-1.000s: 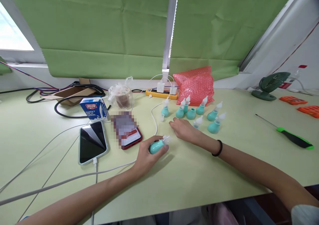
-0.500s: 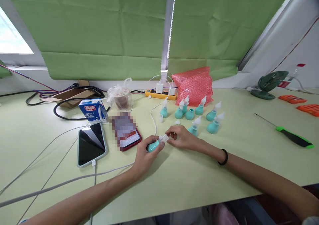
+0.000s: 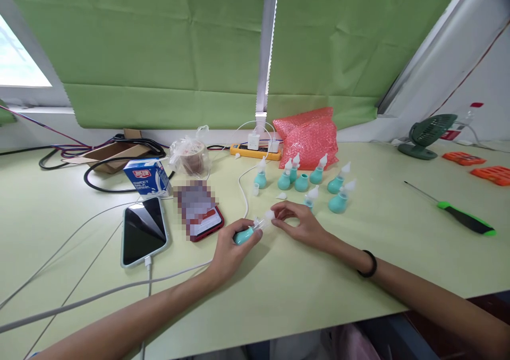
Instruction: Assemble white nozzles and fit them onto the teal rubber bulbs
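My left hand [image 3: 235, 245] is wrapped round a teal bulb [image 3: 243, 235] lying on its side, with a clear tube [image 3: 260, 224] pointing right from it. At the tube's right end, the thumb and fingers of my right hand [image 3: 297, 223] pinch a small whitish tip [image 3: 270, 215]. Behind my hands stand several teal bulbs with pale pointed tips, among them one at the right [image 3: 338, 203]. One teal bulb [image 3: 302, 183] has an open top and no tip. A small clear cup [image 3: 255, 190] and a loose whitish piece [image 3: 281, 195] lie nearby.
Left of my hands lie a red-cased phone [image 3: 207, 223] and a light-cased phone [image 3: 144, 232] with a cable. A milk box [image 3: 146, 178], yellow power strip [image 3: 255, 152] and red bubble-wrap bag [image 3: 308, 139] stand behind. A screwdriver [image 3: 466, 218] and green fan [image 3: 428, 135] are right.
My right hand has moved slightly right, and the whitish tip now shows between its fingers at the tube's end. My left hand keeps its hold. The view has shifted slightly.
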`<control>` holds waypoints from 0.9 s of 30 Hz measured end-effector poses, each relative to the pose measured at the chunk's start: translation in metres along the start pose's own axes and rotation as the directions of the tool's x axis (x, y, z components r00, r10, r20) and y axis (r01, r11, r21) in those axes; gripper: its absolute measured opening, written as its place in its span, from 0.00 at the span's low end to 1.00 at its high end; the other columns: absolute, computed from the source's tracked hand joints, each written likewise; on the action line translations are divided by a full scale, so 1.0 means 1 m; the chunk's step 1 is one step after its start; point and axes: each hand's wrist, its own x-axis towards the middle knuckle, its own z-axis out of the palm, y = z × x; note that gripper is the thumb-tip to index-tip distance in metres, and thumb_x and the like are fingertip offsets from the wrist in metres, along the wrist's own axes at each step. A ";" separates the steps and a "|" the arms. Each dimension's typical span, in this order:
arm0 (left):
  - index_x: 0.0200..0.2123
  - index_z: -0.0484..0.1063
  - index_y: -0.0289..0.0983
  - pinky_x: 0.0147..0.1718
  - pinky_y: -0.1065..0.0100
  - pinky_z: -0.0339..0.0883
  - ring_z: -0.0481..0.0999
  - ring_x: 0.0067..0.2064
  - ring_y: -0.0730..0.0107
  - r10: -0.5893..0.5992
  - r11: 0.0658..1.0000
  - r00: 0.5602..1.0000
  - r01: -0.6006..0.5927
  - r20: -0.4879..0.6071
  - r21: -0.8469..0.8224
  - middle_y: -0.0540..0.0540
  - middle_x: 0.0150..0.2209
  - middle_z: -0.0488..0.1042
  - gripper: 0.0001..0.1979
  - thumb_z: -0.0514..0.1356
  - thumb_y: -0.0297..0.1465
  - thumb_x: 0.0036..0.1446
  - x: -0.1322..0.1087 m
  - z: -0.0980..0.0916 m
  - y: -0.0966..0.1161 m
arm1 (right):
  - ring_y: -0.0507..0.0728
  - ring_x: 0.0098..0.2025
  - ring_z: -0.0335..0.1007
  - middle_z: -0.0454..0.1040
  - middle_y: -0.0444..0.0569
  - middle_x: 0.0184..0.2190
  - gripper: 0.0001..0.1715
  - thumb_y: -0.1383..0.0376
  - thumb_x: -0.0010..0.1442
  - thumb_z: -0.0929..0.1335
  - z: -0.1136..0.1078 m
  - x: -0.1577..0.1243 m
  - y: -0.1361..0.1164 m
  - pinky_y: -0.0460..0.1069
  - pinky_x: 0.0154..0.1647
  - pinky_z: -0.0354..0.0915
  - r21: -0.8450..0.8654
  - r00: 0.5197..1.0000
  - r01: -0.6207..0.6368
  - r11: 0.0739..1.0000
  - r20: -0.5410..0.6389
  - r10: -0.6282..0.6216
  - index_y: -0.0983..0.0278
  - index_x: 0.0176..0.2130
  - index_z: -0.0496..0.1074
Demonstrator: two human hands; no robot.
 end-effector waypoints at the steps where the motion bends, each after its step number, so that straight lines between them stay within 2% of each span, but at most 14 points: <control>1: 0.27 0.71 0.33 0.26 0.74 0.60 0.68 0.27 0.72 0.002 1.000 1.000 -0.002 0.012 0.004 0.50 0.24 0.71 0.12 0.56 0.38 0.49 0.000 0.000 0.000 | 0.51 0.29 0.69 0.69 0.48 0.31 0.12 0.64 0.52 0.65 -0.003 -0.003 -0.003 0.48 0.33 0.67 0.062 1.000 -0.020 0.998 0.011 0.020 0.65 0.38 0.64; 5: 0.30 0.73 0.32 0.25 0.74 0.60 0.69 0.27 0.71 -0.004 1.000 0.999 0.003 0.050 0.020 0.47 0.28 0.74 0.13 0.57 0.37 0.48 0.000 -0.001 0.001 | 0.49 0.23 0.67 0.67 0.46 0.28 0.12 0.64 0.53 0.65 -0.011 -0.011 -0.015 0.46 0.26 0.67 0.196 0.992 -0.045 0.980 0.128 0.020 0.65 0.38 0.63; 9: 0.35 0.73 0.33 0.24 0.74 0.60 0.70 0.27 0.71 -0.021 1.000 0.997 0.020 0.081 0.009 0.47 0.29 0.75 0.16 0.60 0.38 0.45 -0.001 -0.002 -0.001 | 0.47 0.24 0.64 0.68 0.47 0.27 0.13 0.64 0.53 0.65 -0.016 -0.012 -0.019 0.44 0.25 0.66 0.179 0.981 -0.036 0.983 0.196 0.000 0.67 0.39 0.68; 13: 0.31 0.74 0.33 0.23 0.74 0.61 0.70 0.26 0.70 -0.010 0.999 0.995 0.005 0.100 0.050 0.47 0.27 0.75 0.15 0.61 0.39 0.44 -0.002 -0.001 -0.003 | 0.46 0.22 0.62 0.68 0.47 0.27 0.15 0.63 0.55 0.63 -0.024 -0.011 -0.022 0.42 0.21 0.63 0.136 0.938 -0.039 0.990 0.345 -0.010 0.66 0.41 0.69; 16: 0.30 0.74 0.33 0.23 0.75 0.61 0.70 0.25 0.71 0.004 0.994 0.995 -0.015 0.102 0.107 0.47 0.26 0.75 0.15 0.60 0.39 0.44 -0.005 0.000 -0.003 | 0.47 0.24 0.62 0.67 0.46 0.26 0.14 0.63 0.55 0.63 -0.029 -0.010 -0.023 0.41 0.21 0.62 0.093 0.917 -0.003 0.996 0.397 -0.034 0.66 0.40 0.70; 20: 0.30 0.74 0.33 0.24 0.74 0.61 0.71 0.26 0.71 0.059 0.980 0.993 -0.077 0.098 0.184 0.47 0.26 0.75 0.14 0.60 0.38 0.45 -0.007 0.000 -0.003 | 0.47 0.25 0.62 0.68 0.47 0.28 0.14 0.63 0.54 0.63 -0.031 -0.008 -0.024 0.40 0.20 0.62 0.150 0.882 -0.088 0.985 0.471 0.007 0.67 0.40 0.71; 24: 0.30 0.74 0.34 0.26 0.74 0.61 0.71 0.27 0.71 0.139 0.964 0.982 -0.163 0.125 0.210 0.47 0.27 0.75 0.11 0.60 0.36 0.46 -0.006 0.001 -0.003 | 0.45 0.22 0.61 0.67 0.47 0.27 0.14 0.63 0.53 0.64 -0.029 -0.007 -0.023 0.39 0.17 0.61 0.175 0.870 -0.155 0.972 0.491 0.050 0.68 0.39 0.72; 27: 0.29 0.74 0.34 0.24 0.74 0.59 0.69 0.25 0.73 0.187 0.951 0.970 -0.218 0.153 0.219 0.48 0.25 0.74 0.09 0.59 0.34 0.48 -0.005 0.000 -0.002 | 0.45 0.21 0.62 0.67 0.46 0.26 0.14 0.63 0.52 0.65 -0.025 -0.007 -0.019 0.41 0.19 0.64 0.272 0.861 -0.230 0.934 0.505 0.065 0.69 0.38 0.72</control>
